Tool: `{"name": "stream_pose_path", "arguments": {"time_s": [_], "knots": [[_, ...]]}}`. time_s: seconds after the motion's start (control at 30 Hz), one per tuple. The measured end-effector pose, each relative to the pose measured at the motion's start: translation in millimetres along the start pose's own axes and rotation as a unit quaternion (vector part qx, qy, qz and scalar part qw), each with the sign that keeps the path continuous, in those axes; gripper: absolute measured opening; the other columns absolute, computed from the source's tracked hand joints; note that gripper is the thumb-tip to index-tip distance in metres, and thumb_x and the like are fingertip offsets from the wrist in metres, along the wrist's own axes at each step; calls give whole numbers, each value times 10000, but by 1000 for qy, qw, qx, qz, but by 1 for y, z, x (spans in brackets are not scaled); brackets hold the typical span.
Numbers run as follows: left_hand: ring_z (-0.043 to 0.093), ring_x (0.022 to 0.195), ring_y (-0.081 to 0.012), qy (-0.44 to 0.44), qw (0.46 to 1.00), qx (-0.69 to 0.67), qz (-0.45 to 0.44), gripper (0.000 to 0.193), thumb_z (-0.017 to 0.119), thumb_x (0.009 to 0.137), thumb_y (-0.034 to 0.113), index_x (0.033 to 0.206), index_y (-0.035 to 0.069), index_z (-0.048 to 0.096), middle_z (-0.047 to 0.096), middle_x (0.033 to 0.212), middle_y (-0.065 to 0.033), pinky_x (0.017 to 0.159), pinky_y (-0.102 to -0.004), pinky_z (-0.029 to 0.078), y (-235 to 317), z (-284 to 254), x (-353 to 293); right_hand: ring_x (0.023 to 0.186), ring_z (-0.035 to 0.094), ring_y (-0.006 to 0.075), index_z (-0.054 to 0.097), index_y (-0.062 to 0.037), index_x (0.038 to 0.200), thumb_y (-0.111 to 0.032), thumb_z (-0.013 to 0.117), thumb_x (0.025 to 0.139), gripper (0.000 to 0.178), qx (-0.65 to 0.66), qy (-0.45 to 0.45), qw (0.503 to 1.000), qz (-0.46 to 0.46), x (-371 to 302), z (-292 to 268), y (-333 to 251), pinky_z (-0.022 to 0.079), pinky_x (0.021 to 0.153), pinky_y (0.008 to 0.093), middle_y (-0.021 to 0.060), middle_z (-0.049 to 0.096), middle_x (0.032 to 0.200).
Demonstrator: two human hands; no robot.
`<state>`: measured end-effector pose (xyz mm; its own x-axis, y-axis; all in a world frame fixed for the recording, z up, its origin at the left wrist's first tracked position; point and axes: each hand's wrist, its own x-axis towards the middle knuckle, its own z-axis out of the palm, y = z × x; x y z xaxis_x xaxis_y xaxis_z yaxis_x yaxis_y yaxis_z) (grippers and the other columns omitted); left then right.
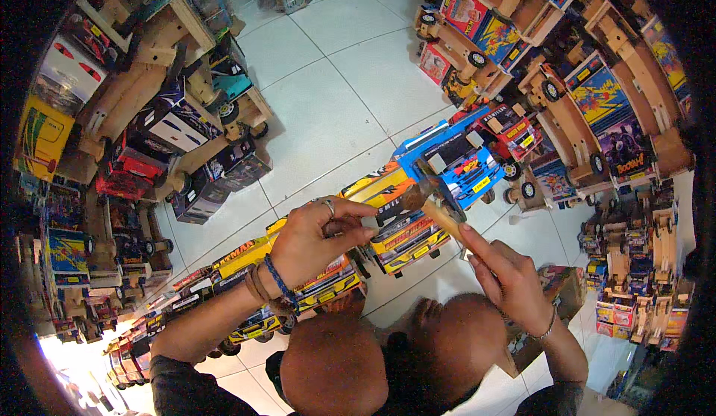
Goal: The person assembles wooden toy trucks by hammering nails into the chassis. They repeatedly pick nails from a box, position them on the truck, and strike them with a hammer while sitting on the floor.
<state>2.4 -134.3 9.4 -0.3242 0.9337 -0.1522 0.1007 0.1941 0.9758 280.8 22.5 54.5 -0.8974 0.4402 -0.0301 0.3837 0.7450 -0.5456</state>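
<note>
- Yellow toy truck (406,250): yellow front with black and red bands, orange and black flame-like shapes along its body.
- Tool handle (445,220): pale wooden tan.
- Blue toy truck (475,172): bright blue with a black windscreen and a yellow plate.
- Red toy truck (517,134): red and black, yellow plate.
- Boxy toy at far left (42,138): yellow with dark green curving lines.
- Toy chassis at right (572,126): plain tan wood.
- Floor (335,102): white tiles crossed by thin dark lines.
- Cord bracelet (279,278): blue.
- Ring (329,207): silvery.
- Sleeve (183,388): black.
</note>
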Motion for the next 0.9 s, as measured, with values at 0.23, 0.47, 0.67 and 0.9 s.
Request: {"name": "stream_pose_path", "arguments": {"time_s": [0.23,0.47,0.67,0.9], "knots": [[654,794,-80,-37,996,84,-14,305,805,859,126,1145,58,721,697,941,-32,719,-241,548,5,-7,9,711,630,275,514,-57,1449,8,620,936,527,15,22,1000,7,11,-2,-9,515,679,363,177,670,882],[650,781,-81,-40,986,136,83,315,832,836,156,1124,81,729,693,925,-38,715,-244,545,1,-12,12,714,643,293,499,-100,1467,-7,631,927,563,19,37,999,2,15,-3,-14,528,674,381,167,662,856],[692,816,-112,-79,995,13,-56,310,804,860,153,1138,42,724,729,886,-79,756,-260,565,0,-18,13,629,635,268,458,-233,1510,-70,647,916,644,-30,17,999,6,-1,-3,-14,545,568,401,106,611,797],[683,850,-88,-88,990,-59,-88,275,742,911,104,1171,16,717,745,948,-64,779,-246,557,-4,-19,16,567,611,245,396,-307,1541,-165,652,910,696,-130,-72,989,5,-10,-14,-19,557,522,391,74,575,827]]}}
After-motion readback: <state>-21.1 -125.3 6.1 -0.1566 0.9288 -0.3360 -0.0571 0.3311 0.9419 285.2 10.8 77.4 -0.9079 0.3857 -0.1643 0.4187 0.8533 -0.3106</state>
